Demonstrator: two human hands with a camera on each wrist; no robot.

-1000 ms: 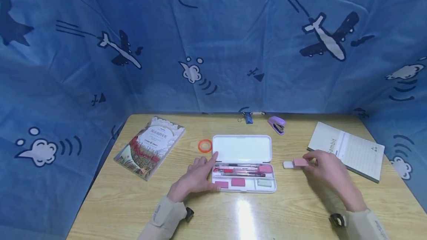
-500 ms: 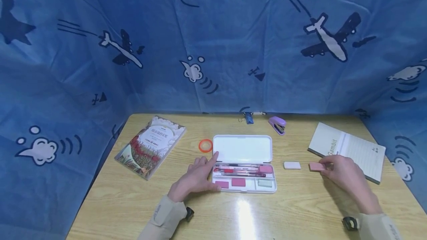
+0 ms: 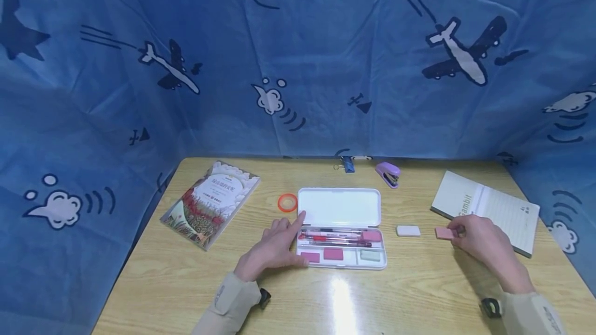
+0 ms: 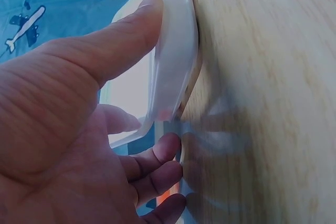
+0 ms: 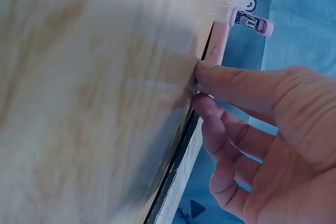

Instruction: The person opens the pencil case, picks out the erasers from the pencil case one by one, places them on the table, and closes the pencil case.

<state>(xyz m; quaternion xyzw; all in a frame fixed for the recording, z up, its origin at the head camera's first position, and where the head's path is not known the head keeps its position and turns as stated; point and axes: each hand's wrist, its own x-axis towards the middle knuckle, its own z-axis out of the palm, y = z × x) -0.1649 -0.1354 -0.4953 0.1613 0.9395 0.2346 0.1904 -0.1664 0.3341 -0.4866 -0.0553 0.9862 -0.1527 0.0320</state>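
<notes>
An open white pencil case (image 3: pixel 339 207) lies mid-table with pens (image 3: pixel 326 237) and several small blocks that look like erasers in its compartments. My left hand (image 3: pixel 274 246) rests at its left side. The thumb touches the near-left corner and the index finger reaches the lid's left edge; the other fingers touch the table in the left wrist view. To the right of the case lies a white eraser (image 3: pixel 408 231). Farther right, my right hand (image 3: pixel 484 239) holds a pink eraser (image 3: pixel 444 233) by its right end, low at the table. The curled fingers partly hide that end.
A notebook (image 3: pixel 505 216) lies just behind the right hand. At the back are a purple stapler (image 3: pixel 387 173) and a blue binder clip (image 3: pixel 347 164). An orange tape roll (image 3: pixel 287 202) sits left of the lid, and a book (image 3: pixel 211 206) lies at far left.
My right hand has moved right with the pink eraser, away from the white eraser it partly covered, then slowed near the notebook. The left hand and pencil case have stayed put.
</notes>
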